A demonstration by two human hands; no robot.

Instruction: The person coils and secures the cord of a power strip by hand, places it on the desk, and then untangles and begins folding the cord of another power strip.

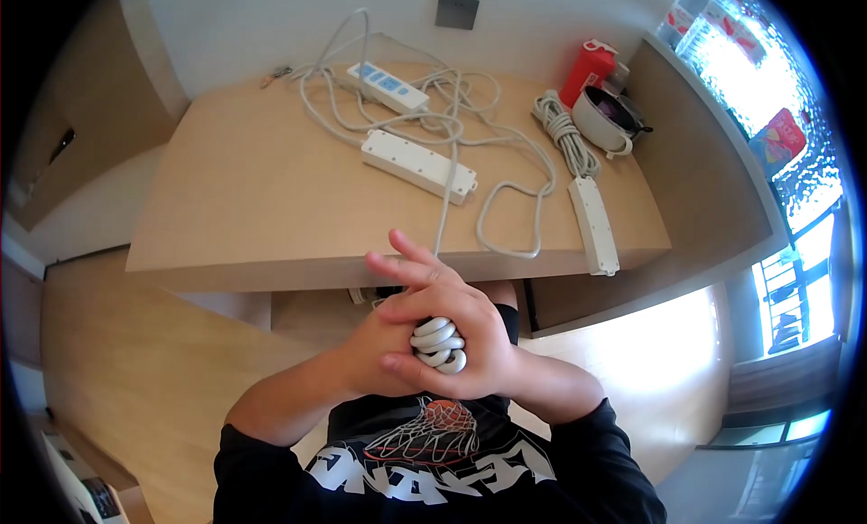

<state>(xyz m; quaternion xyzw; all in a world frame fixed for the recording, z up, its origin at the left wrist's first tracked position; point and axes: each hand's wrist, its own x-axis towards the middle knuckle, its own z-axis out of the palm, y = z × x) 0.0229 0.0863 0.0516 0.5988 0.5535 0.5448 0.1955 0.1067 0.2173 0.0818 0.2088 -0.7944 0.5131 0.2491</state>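
My right hand (470,321) is closed around a bundle of white cable (438,345), whose looped end shows between thumb and forefinger. Some of its other fingers reach out toward the table. My left hand (366,348) is pressed against the same bundle from the left, most of its fingers hidden behind my right hand. Beyond the hands, a strand of white cable (442,217) runs down over the table's front edge. It passes out of sight behind my fingers, so where it joins the bundle cannot be seen.
On the wooden table (262,199) lie a power strip with blue sockets (388,87), a white power strip (420,165), and tangled cables. To the right are another power strip (593,226) with bundled cable (564,134), a white pot (601,122) and a red container (587,72).
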